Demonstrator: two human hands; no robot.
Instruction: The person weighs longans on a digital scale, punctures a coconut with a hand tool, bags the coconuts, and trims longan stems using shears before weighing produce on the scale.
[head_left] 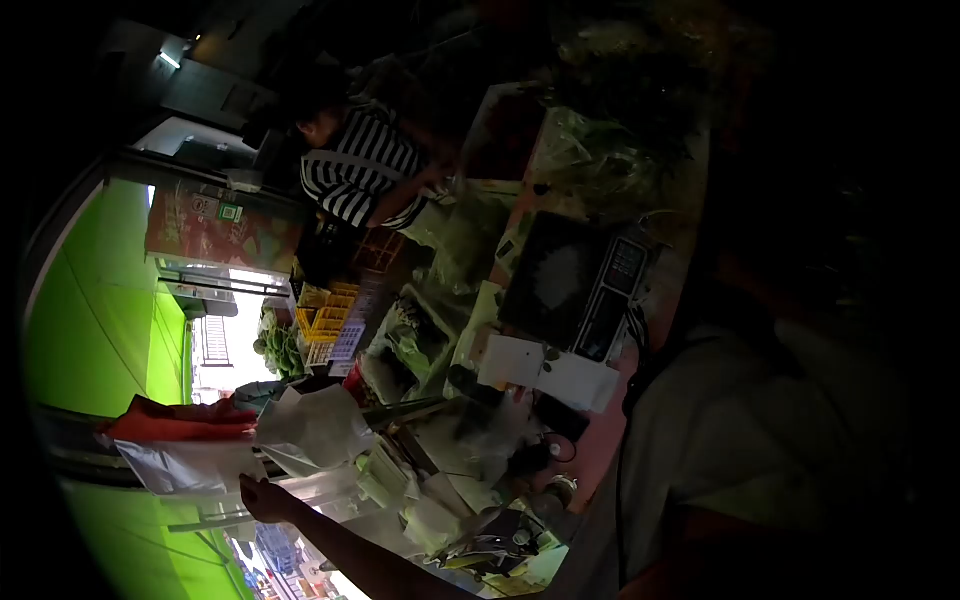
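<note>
The view is turned on its side, and much of it is dark. My left arm reaches out from the lower edge, and my left hand [264, 499] is closed at the edge of a white plastic bag [190, 467]. The fingers look pinched on the bag's edge. A red bag [185, 419] hangs against the white one, and another whitish plastic bag [312, 430] hangs beside them. My right hand cannot be seen.
A weighing scale [560, 270] and white papers [550, 372] lie on the pinkish counter [612, 440]. Plastic-wrapped greens [600, 155] are beyond. A person in a striped shirt [365, 165] stands near yellow crates [325, 312]. Cluttered bags and papers [420, 480] lie near my arm.
</note>
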